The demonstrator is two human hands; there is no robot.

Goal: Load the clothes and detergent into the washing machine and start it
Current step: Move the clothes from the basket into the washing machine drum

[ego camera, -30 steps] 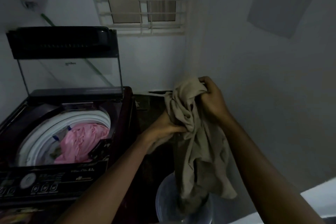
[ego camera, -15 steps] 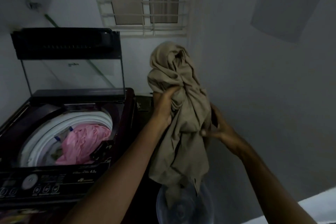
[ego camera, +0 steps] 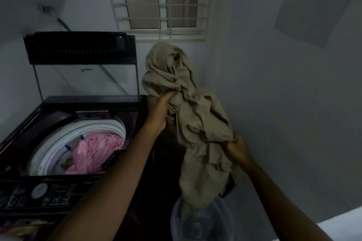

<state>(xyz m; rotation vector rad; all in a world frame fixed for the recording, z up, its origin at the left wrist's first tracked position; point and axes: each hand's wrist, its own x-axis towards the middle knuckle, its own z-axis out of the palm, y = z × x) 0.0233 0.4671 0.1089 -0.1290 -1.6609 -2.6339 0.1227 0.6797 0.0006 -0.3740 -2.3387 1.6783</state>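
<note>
The drum [ego camera: 94,126] of the washing machine [ego camera: 23,191] lies open to the left of and below the left hand [ego camera: 159,112], with its lid [ego camera: 78,49] stood up behind; the left hand is the nearer of the two to that opening, the right hand [ego camera: 236,146] well off to the far side.

The beige garment [ego camera: 199,127] hangs between them, its long axis roughly upright and leaning; a bunched crown rises above the left hand, and the tail drops below the right hand into a clear tub [ego camera: 219,219] on the floor.

The left hand grips a twisted fold near the top; the right hand pinches a gather lower down.

The cloth looks soft, creased and limp; it will likely trail as it swings across.

A pink garment [ego camera: 96,150] already sits in the drum.
</note>
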